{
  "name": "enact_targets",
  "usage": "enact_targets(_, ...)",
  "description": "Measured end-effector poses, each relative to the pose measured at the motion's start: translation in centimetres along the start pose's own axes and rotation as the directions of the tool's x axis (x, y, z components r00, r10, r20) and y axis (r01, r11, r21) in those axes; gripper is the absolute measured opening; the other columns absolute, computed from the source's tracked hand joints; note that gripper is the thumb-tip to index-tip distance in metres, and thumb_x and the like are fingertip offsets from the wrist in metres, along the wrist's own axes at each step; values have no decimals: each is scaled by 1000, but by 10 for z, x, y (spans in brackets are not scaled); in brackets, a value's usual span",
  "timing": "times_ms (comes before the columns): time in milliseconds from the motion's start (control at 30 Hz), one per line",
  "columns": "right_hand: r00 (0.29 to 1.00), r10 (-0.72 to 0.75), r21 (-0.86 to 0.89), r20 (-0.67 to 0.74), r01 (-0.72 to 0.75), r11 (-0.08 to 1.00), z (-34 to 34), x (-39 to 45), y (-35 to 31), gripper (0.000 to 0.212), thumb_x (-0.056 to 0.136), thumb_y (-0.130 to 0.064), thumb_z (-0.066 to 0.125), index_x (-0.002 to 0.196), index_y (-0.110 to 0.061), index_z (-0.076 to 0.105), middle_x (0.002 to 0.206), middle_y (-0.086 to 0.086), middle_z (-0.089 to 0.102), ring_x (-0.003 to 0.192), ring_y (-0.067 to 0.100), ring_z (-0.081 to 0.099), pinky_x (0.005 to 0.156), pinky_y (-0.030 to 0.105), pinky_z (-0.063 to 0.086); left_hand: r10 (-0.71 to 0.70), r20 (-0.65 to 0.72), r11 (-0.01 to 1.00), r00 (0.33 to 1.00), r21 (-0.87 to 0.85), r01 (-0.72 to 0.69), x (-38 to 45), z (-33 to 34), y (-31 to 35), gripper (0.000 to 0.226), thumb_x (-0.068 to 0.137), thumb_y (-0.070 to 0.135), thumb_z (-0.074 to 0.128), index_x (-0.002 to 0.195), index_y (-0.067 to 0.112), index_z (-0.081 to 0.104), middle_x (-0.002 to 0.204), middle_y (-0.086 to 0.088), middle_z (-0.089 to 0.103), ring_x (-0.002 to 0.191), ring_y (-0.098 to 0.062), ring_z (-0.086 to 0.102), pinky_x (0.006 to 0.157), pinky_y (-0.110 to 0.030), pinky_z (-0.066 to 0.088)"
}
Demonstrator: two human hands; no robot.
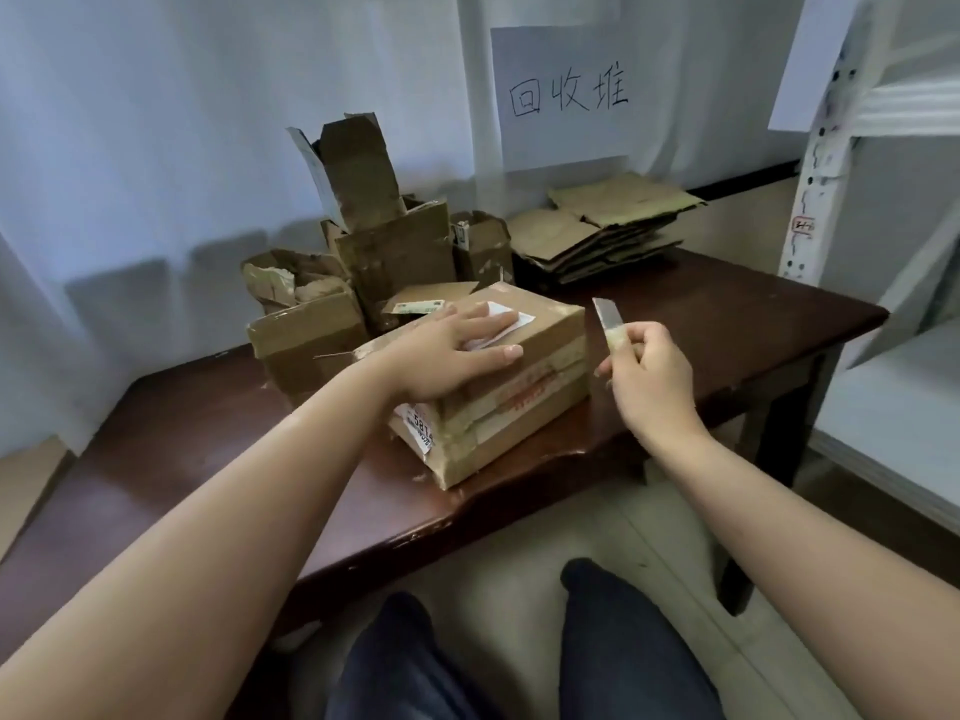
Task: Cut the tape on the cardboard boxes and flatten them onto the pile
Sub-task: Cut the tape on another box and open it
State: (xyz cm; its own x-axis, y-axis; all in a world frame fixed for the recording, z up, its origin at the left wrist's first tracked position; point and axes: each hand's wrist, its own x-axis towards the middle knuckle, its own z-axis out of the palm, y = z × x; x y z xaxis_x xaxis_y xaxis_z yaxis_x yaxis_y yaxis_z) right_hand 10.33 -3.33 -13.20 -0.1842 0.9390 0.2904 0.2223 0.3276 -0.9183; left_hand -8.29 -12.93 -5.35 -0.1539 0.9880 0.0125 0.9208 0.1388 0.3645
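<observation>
Spanning mid-frame, the dark bench [727,324] carries a taped box [498,402] under the flat-fingered left hand [447,350], right hand [649,376] fingers clamped on a knife [608,319] near its right edge.

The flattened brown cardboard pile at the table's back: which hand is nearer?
Right. The right hand, gripping the knife, is just before the pile; the left hand lies flat on the taped box.

Dark wooden table [727,314], handwritten paper sign [563,96], white shelving [831,148].
</observation>
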Motion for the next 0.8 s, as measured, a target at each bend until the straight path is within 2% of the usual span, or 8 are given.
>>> enact_targets(133,991,90,56,94,-96,994,2,-16,16,16,99,-19,46,97,-12,60,72,2,69,52,9,60,58,29,49,9,-1,997,1000,-71,-9,5,3,-4,57,86,62,50,141,50,38,158,13,21,148,-11,4,115,-31,4)
enact_targets(200,987,129,93,95,-138,986,3,-21,16,18,99,-19,45,97,-12,61,69,2,70,45,7,56,52,27,46,12,-8,997,1000,-71,-12,6,6,-7,56,87,61,50,141,49,38,158,13,21,148,-11,3,114,-30,4)
enact_targets(267,983,168,145,78,-178,973,6,-24,16,17,99,-19,45,99,-13,60,70,3,70,48,7,55,54,28,46,8,-10,998,1000,-70,-8,6,8,-9,59,85,66,50,140,51,38,158,14,21,148,-10,4,116,-30,4)
enact_targets(333,975,211,197,71,-221,955,9,-27,16,15,99,-18,45,101,-14,60,70,3,69,55,8,55,66,34,52,-2,3,998,1000,-62,2,7,8,-11,63,81,75,48,139,55,37,158,15,21,148,-11,4,120,-37,4)
enact_targets(400,967,246,234,70,-255,938,12,-28,15,15,99,-19,46,104,-14,59,72,4,69,59,9,56,76,39,52,-6,5,998,1000,-65,7,8,8,-11,63,79,77,47,138,55,37,158,16,21,148,-11,4,121,-41,5)
enact_targets(500,959,276,266,63,-283,921,16,-29,12,16,100,-19,46,110,-13,57,82,7,70,60,7,57,70,32,52,-2,-9,995,1000,-100,1,10,8,-11,54,87,68,45,138,52,40,158,14,22,148,-12,4,121,-41,4)
enact_targets(700,939,344,301,26,-335,893,24,-28,-1,17,99,-15,45,114,-12,54,100,8,67,66,5,60,51,13,41,-10,-20,994,1000,-113,7,13,11,-12,45,94,60,40,138,50,41,158,11,23,148,-13,4,121,-42,2)
enact_targets(800,932,362,308,16,-349,885,26,-27,-6,19,98,-11,45,115,-10,54,103,9,65,66,5,60,48,14,39,-15,-26,993,1000,-121,11,13,11,-14,45,93,60,42,138,52,41,157,13,24,148,-14,5,121,-44,3)
